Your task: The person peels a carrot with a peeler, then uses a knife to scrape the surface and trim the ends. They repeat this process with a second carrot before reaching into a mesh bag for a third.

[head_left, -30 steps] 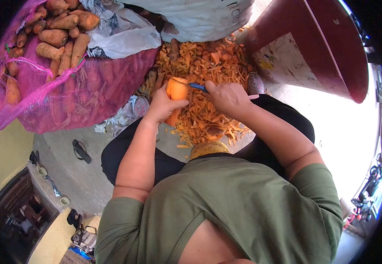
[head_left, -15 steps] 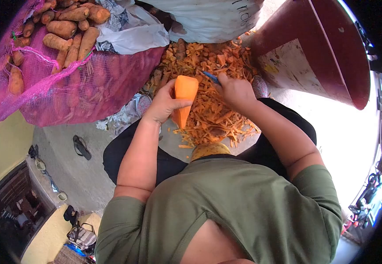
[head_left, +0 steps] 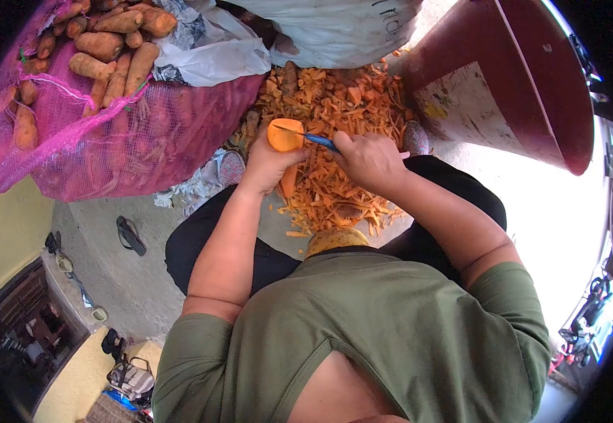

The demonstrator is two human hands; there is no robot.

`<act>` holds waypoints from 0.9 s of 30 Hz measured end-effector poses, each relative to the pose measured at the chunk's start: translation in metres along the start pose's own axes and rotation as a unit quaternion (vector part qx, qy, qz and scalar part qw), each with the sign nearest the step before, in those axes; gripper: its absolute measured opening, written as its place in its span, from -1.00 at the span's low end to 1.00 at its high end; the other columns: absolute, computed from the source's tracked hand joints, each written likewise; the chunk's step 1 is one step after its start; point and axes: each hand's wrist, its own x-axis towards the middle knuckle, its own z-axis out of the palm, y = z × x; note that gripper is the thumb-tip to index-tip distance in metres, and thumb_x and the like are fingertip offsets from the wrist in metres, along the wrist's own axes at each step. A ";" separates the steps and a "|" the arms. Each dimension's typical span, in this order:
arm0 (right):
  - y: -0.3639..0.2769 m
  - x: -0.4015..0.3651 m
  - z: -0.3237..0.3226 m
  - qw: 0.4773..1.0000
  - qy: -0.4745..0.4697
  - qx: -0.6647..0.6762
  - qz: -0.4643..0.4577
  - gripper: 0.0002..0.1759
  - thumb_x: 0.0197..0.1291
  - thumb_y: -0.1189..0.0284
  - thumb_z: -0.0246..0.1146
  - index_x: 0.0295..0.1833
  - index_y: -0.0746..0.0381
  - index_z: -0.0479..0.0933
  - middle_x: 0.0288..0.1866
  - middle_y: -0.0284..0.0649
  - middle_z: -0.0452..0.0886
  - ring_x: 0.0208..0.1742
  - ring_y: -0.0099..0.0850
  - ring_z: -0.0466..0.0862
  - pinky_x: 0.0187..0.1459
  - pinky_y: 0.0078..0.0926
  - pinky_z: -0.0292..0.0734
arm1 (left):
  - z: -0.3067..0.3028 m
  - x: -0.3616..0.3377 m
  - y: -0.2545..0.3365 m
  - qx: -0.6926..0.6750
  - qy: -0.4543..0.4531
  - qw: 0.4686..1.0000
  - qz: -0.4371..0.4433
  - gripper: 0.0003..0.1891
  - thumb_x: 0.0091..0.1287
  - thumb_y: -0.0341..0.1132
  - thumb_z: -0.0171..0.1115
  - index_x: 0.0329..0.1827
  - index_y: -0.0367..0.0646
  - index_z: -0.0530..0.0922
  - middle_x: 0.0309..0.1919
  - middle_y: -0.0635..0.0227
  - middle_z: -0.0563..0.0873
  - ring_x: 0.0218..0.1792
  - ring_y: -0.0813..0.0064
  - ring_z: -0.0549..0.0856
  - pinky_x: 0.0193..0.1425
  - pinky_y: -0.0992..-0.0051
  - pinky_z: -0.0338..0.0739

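The left forearm runs almost straight forward from the elbow, and the left hand (head_left: 268, 166) stands upright over the left edge of the peelings heap (head_left: 331, 187). Its fingers are wrapped around a large peeled carrot (head_left: 287, 137), with the thumb laid across the near side. The carrot is clear of the heap, its broad, flat end tipped up toward the camera and its narrower end slanting down behind the thumb.

The right forearm slants inward from the elbow, bringing the right hand (head_left: 373, 162) above the right half of the heap, knuckles up. Its fingers are curled around a blue-handled tool (head_left: 323, 142), the thumb stretched forward along the handle; the fingertips underneath are hidden. The tool's thin, dark end points left and lies across the carrot's flat end, near its right rim.

The heap spreads over the floor (head_left: 158, 282) between the bent legs, in black trousers (head_left: 208, 236). A pink mesh sack (head_left: 172, 134), with unpeeled carrots (head_left: 100, 46) at its open mouth, borders the heap's left edge. A white sack (head_left: 342, 35) adjoins the far edge, and a maroon bin (head_left: 490, 77) leans near the far right corner.
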 end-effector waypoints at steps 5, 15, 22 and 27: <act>0.001 0.005 -0.001 0.997 -0.073 0.000 0.024 -0.85 0.04 0.36 0.05 -0.36 0.20 0.28 -0.61 -0.10 0.52 -0.56 -0.14 0.57 -0.56 -0.19 0.42 | 0.002 -0.001 -0.001 -0.041 -0.016 0.999 -0.011 -0.58 -0.08 -0.57 0.29 -0.11 -0.22 0.41 -0.26 0.39 0.55 -0.25 0.56 0.55 -0.16 0.54 0.46; 0.045 0.017 0.022 0.972 -0.183 -0.041 0.143 -0.87 0.09 0.42 -0.02 -0.26 0.24 0.29 -0.42 -0.02 0.58 -0.38 -0.16 0.62 -0.45 -0.24 0.49 | -0.010 -0.018 0.016 -0.211 -0.224 0.950 -0.050 -0.43 -0.18 -0.28 0.33 -0.04 -0.20 0.35 -0.46 0.30 0.51 -0.43 0.43 0.54 -0.33 0.45 0.49; 0.019 0.025 -0.007 0.988 -0.052 0.032 0.142 -0.75 0.16 0.22 0.01 -0.25 0.19 0.30 -0.55 -0.06 0.53 -0.46 -0.08 0.56 -0.44 -0.14 0.42 | -0.016 -0.015 0.008 -0.258 -0.199 0.942 -0.081 -0.43 -0.17 -0.16 0.33 -0.08 -0.22 0.36 -0.41 0.26 0.50 -0.44 0.40 0.54 -0.36 0.40 0.50; 0.010 0.030 -0.017 0.988 0.005 0.072 0.139 -0.70 0.15 0.18 0.02 -0.28 0.23 0.30 -0.55 -0.03 0.53 -0.48 -0.05 0.55 -0.45 -0.12 0.42 | -0.015 -0.015 0.015 -0.278 -0.128 0.941 -0.142 -0.41 -0.02 -0.15 0.27 0.07 -0.17 0.28 -0.30 0.21 0.52 -0.35 0.31 0.61 -0.35 0.36 0.57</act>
